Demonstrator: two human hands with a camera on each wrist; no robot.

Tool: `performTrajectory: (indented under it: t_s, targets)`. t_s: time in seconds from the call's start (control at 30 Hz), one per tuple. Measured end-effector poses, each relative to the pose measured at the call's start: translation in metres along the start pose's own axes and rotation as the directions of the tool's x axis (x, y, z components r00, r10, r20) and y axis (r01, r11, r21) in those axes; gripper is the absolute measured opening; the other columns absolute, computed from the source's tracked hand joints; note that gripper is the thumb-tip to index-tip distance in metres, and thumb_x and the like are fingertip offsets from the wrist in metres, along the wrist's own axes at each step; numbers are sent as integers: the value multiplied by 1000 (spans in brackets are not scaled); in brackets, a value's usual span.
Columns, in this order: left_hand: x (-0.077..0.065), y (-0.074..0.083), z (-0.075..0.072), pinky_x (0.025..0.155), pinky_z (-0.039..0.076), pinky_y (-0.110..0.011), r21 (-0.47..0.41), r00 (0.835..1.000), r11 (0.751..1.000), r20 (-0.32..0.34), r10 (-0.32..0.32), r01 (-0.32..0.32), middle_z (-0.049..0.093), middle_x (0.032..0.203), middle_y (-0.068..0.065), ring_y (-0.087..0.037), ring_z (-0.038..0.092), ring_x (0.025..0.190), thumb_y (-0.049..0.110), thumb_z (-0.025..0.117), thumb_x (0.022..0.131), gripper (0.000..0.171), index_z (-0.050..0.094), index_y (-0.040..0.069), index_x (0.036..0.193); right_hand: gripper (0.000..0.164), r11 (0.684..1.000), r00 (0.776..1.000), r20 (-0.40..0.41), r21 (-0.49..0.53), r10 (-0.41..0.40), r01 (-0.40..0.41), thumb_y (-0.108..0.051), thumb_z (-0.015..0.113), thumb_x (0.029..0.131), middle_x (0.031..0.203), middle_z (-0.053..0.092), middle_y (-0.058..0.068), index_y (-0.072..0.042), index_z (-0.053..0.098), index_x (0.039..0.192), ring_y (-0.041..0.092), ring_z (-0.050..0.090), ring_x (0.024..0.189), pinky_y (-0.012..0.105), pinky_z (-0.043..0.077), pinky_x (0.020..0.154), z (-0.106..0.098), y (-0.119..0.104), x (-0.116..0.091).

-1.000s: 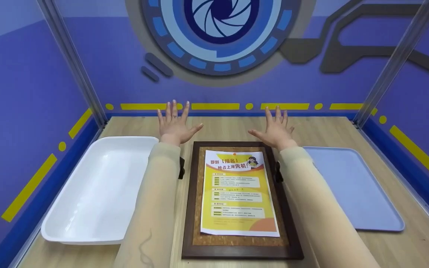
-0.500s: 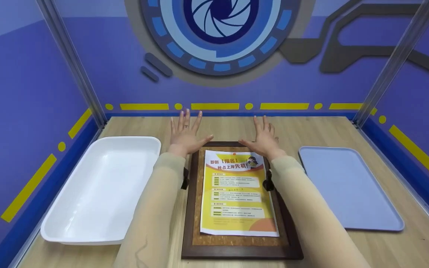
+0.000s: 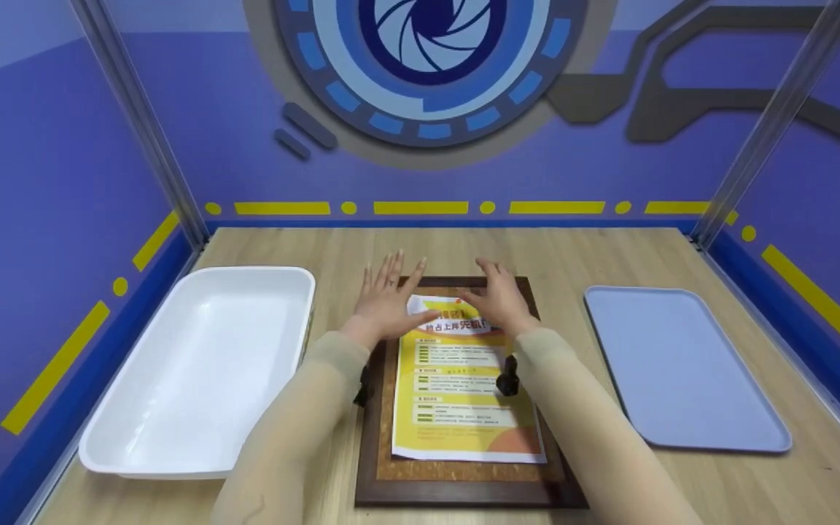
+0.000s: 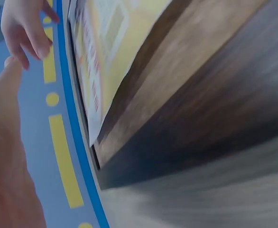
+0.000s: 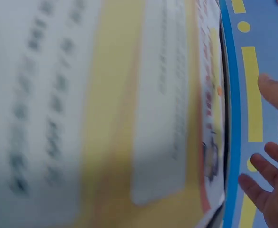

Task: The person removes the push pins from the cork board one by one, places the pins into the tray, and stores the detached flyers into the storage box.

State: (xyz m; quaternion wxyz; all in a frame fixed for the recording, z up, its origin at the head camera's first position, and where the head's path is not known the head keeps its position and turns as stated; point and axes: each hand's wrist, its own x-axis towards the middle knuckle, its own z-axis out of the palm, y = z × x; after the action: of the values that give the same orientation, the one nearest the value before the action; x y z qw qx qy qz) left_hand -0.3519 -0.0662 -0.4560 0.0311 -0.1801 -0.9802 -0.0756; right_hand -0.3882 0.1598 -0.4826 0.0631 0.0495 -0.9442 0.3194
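A cork board with a dark brown wooden frame (image 3: 464,496) lies flat in the middle of the table. Pinned to it by an orange-red pushpin (image 3: 459,300) at the top is a yellow and white printed flyer (image 3: 464,408). Over the flyer's upper left corner I see my left hand (image 3: 389,302), its fingers spread and holding nothing. My right hand (image 3: 502,299) hovers over the upper right part, fingers loosely bent, also with nothing in it. Both thumbs point inward near the pushpin. In the right wrist view, the right fingers (image 5: 272,180) are apart, above the flyer's printed side.
To the left stands a deep white plastic tub (image 3: 194,379). A flat light-blue tray (image 3: 690,372) lies on the right. Blue-purple panels (image 3: 420,182) wall the wooden table (image 3: 580,251) at the back and both sides.
Both hands have come inward and back toward the body, from beyond the board's far edge to above the flyer's top. The right fingers bend more now. Board, tub and tray stay put.
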Motion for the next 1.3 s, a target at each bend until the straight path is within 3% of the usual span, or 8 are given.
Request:
performTrajectory:
  t_s: [0.13,0.3,0.5,0.7,0.97,1.3]
  targets:
    - [-10,10,6,112,-8,-55,-13,996,998,69,63,-63,-20,155,-4,-26,-16,143,81,35,78,94,-5,35,149,57,999,999,31,48,20,-21,-27,70,84,133,47,11,-13,48,135,27,51,119,45,44,98,10,1,-2]
    - [-23,18,11,113,-6,-55,-27,978,995,184,103,-100,-19,155,-6,-28,-16,143,81,39,76,97,-7,36,149,40,1000,998,67,7,11,-11,-21,69,85,122,52,9,-11,59,122,27,50,116,43,44,97,18,3,-5]
    - [-33,21,18,113,-3,-57,-35,947,995,305,104,-98,-11,157,-10,-32,-12,144,82,42,74,99,0,34,150,32,999,997,78,-37,-1,3,-24,67,87,120,52,7,-14,64,118,27,43,119,45,42,99,22,5,-7]
    - [-38,22,23,114,-1,-55,-59,917,997,391,73,-54,-8,158,-8,-32,-9,144,83,45,70,102,3,36,150,30,998,994,114,-62,-4,11,-25,63,90,124,46,6,-20,65,119,25,38,117,46,41,98,24,5,-6]
    - [-39,25,21,114,-2,-55,-86,903,996,427,59,-24,-7,158,-6,-32,-8,144,82,47,70,101,6,36,150,19,998,996,90,-69,2,4,-24,61,90,119,46,4,-21,68,108,23,38,113,47,42,96,25,5,-5]
    - [-38,22,26,114,-4,-55,-77,904,997,423,52,-21,-8,158,-6,-31,-9,144,83,49,68,103,6,37,150,4,998,999,26,-55,27,-26,-20,66,88,104,50,3,-21,64,91,23,42,102,42,43,87,29,-1,-6]
